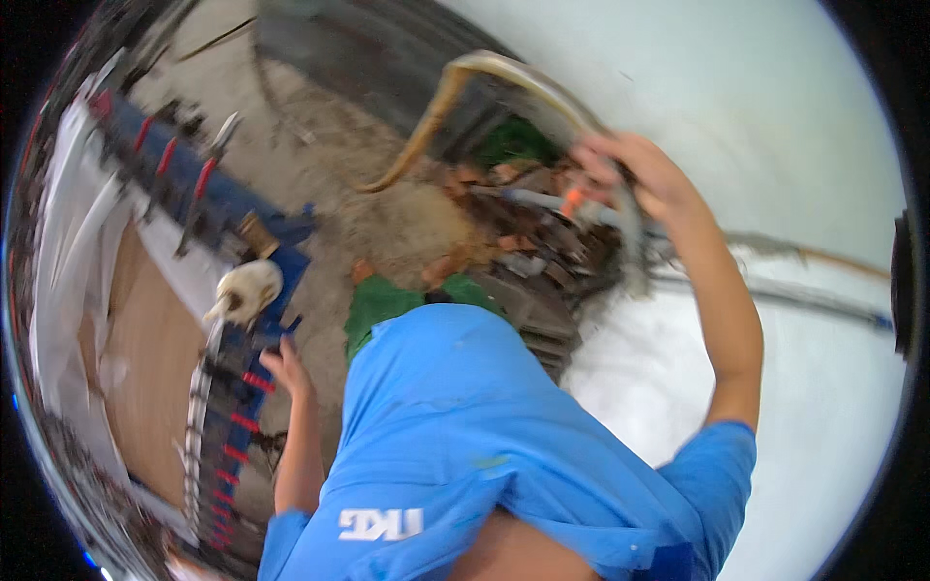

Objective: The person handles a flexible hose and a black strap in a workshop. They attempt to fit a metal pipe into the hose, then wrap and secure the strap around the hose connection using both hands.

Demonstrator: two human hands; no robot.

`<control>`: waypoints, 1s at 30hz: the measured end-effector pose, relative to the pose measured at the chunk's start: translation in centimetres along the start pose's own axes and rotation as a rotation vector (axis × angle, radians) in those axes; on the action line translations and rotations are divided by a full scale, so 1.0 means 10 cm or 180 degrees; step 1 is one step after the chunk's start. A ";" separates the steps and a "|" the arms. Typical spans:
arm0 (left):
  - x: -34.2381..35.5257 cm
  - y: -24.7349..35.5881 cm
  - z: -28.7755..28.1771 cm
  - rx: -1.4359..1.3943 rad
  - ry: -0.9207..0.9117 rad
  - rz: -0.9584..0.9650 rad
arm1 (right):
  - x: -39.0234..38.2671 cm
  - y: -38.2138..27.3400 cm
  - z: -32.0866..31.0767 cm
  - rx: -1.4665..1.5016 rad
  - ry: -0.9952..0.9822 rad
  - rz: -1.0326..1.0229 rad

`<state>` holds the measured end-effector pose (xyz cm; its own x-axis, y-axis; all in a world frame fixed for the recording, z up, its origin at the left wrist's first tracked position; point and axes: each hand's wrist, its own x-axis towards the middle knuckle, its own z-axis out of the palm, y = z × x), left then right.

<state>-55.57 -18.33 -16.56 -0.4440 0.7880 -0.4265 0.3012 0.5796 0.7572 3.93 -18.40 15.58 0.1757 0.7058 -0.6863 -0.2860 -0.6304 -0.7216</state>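
Person in a blue shirt (581,436) and green trousers (383,308), seen from the head view, stands over a sandy-coloured floor (320,165) with both arms spread apart. The right hand (644,176) is raised before a white wall (794,126), its grip closed around a long curved piece (520,75), tan toward the far end and greyer near the fingers. I see this piece arch up from the hand, bend over and slope down to the left, its tip hanging over the floor as far as I can tell; another stretch drops below the palm, too blurred to make out. Beneath it lies a heap of rubble (542,242), brownish and dark, with a bright orange thing (573,199) just beside the fingers and a green patch (515,142) behind. A grey ridged sheet (358,63) leans at the back. The left hand (286,368) is low, its grip released, thumb and fingers parted, near the edge of a counter (145,378); whether it touches that edge I cannot tell. Close by are a row of red-handled tools (258,381) and a pale, rounded, skull-like object (254,289) on the counter's edge, with white sheeting (73,261) bunched on its far side.
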 end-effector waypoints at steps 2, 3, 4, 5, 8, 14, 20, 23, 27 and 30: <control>-0.44 0.50 -0.04 -0.0506 -0.0797 0.0924 | 0.41 -0.05 0.15 0.0978 -0.0322 -0.0048; -0.64 0.81 -0.01 -0.0714 -0.1201 0.1104 | 0.55 -0.08 0.21 0.1243 -0.0670 -0.0212; -0.77 1.18 0.11 -0.0787 -0.1755 0.1317 | 0.65 -0.07 0.26 0.1602 -0.0780 -0.0148; -0.87 1.57 0.26 -0.0897 -0.2273 0.1556 | 0.74 -0.06 0.34 0.1709 -0.0710 -0.0099; -1.19 2.66 0.76 0.0300 -0.2790 0.4602 | 0.91 0.03 0.56 0.2306 -0.0660 0.0271; -1.82 3.78 1.56 0.0159 -0.3429 0.6339 | 0.82 0.30 0.71 0.2759 -0.0545 0.0289; -2.21 3.70 2.06 -0.0691 -0.4202 0.6568 | 0.35 0.82 0.50 0.1672 -0.1028 -0.0671; -2.35 3.69 2.25 -0.0876 -0.4344 0.6332 | -0.12 1.19 0.40 0.1634 -0.0378 -0.1404; -2.46 3.67 2.38 -0.0813 -0.4484 0.6267 | -0.81 1.67 0.56 0.1478 0.0881 -0.2343; -2.54 3.60 2.44 -0.0724 -0.4634 0.6185 | -0.91 1.92 0.79 0.1377 0.1249 -0.2952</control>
<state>-12.87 -12.41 9.46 0.7318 -0.1806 0.6572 -0.6139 -0.5934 0.5206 -10.64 -34.39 8.72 0.7593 0.6470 0.0703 -0.1809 0.3135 -0.9322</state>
